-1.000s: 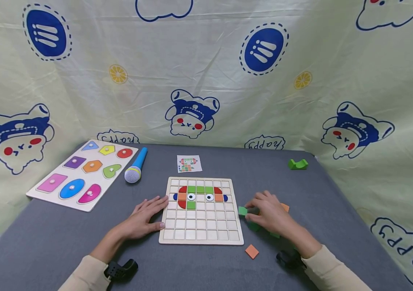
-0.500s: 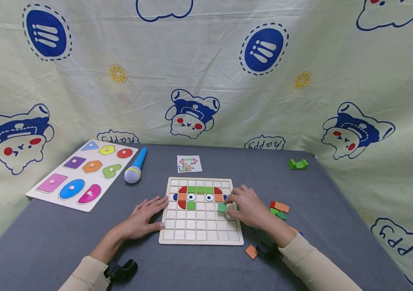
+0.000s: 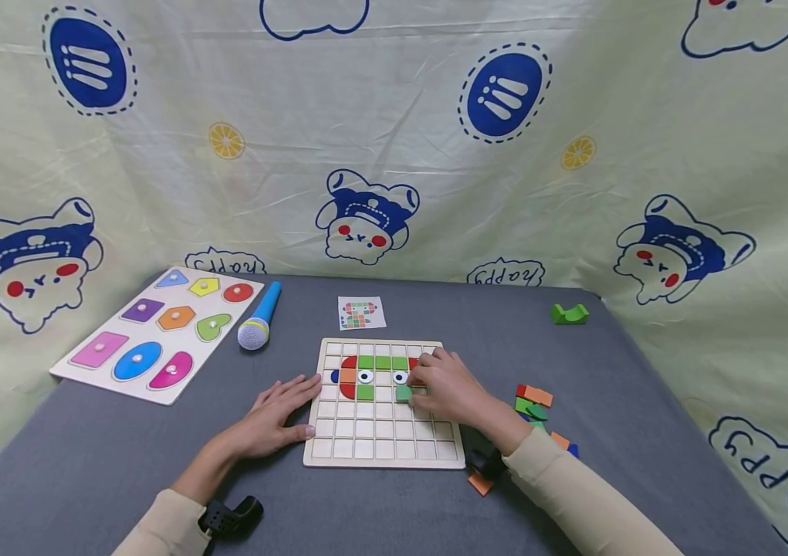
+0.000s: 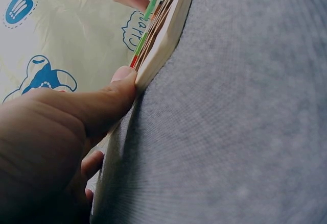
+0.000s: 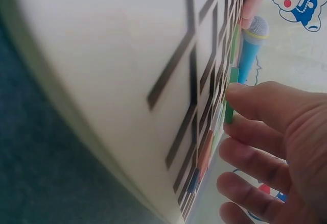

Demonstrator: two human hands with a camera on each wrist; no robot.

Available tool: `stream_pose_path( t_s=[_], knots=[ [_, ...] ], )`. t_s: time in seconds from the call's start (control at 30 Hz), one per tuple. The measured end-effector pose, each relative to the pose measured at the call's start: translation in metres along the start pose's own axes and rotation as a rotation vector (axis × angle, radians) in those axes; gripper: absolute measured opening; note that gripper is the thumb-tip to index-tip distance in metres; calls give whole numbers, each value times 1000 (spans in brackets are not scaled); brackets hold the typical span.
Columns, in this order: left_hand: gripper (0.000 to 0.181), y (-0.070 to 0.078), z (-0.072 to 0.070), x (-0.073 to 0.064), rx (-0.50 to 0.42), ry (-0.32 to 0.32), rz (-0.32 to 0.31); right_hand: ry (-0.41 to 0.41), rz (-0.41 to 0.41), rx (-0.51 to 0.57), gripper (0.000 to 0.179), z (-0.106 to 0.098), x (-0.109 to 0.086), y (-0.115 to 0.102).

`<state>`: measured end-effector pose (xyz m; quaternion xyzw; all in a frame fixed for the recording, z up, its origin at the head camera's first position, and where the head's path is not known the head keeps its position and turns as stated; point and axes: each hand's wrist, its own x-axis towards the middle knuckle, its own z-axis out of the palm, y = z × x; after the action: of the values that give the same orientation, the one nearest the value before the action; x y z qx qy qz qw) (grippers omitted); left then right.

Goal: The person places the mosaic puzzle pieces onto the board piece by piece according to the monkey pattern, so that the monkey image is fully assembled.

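1. One green square [image 3: 404,394] is pinched between the thumb and finger of my right hand [image 3: 454,390], right by the cell under the right-side eye piece [image 3: 400,377] on the grid board [image 3: 373,448]. Can't tell if it's touching the wood.
2. My left hand [image 3: 277,417] isn't grasping anything, just resting along the board's left edge.
3. Step in hand, I reckon: placing that square.
4. Next move probably calls for squaring it up, seating it flat, then letting go.

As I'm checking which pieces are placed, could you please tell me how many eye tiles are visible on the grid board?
2: the left eye tile lies directly above a green square tile; the right eye tile is beside the right hand, which may hide others.
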<state>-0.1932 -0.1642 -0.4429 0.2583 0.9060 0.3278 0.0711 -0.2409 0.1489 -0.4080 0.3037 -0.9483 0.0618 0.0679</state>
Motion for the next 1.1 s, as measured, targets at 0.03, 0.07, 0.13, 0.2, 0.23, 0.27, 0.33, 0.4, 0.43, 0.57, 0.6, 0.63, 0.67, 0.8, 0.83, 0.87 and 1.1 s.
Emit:
stream_pose_path(
  t_s=[0.03,0.07,0.13,0.2,0.23,0.27,0.33,0.4,0.43,0.57,0.6,0.63,0.67,0.8,0.83,0.87,1.1],
  knots=[
    [69,0,0,0,-1,1,-1,-8,4,-1,15,1,1,0],
    [69,0,0,0,0,1,0,-14,8,-1,15,1,2,0],
    [69,-1,1,0,2,2,1,-24,12,-2,16,2,3,0],
    [69,-1,1,1,-2,-1,-6,-22,10,1,17,3,3,0],
    [69,-1,1,1,-2,-2,-8,-22,8,-1,17,3,3,0],
    [69,-1,1,1,-2,-3,-10,-21,7,-3,17,3,3,0],
    [69,-1,1,2,-4,-5,-16,-20,9,-7,18,3,4,0],
    [69,-1,1,2,-5,-3,-18,-23,17,-11,17,3,4,0],
    [69,-1,1,2,-4,-2,-16,-24,19,-11,17,3,4,0],
    [69,-1,1,1,1,3,-6,-30,16,-3,18,4,5,0],
    [69,-1,1,1,1,4,-5,-30,12,0,18,3,5,0],
    [69,-1,1,1,1,4,-4,-32,8,3,18,3,5,0],
    [68,-1,1,1,1,5,-5,-32,3,3,19,3,5,0],
    [69,0,1,1,-1,3,-5,-23,-11,2,18,3,4,-1],
    [69,0,1,1,-1,2,-5,-19,-12,1,18,3,4,-1],
    [69,0,1,1,4,3,-1,-14,-13,0,18,3,4,-1],
    [69,0,1,0,4,9,1,8,2,-3,18,3,2,2]
  ],
)
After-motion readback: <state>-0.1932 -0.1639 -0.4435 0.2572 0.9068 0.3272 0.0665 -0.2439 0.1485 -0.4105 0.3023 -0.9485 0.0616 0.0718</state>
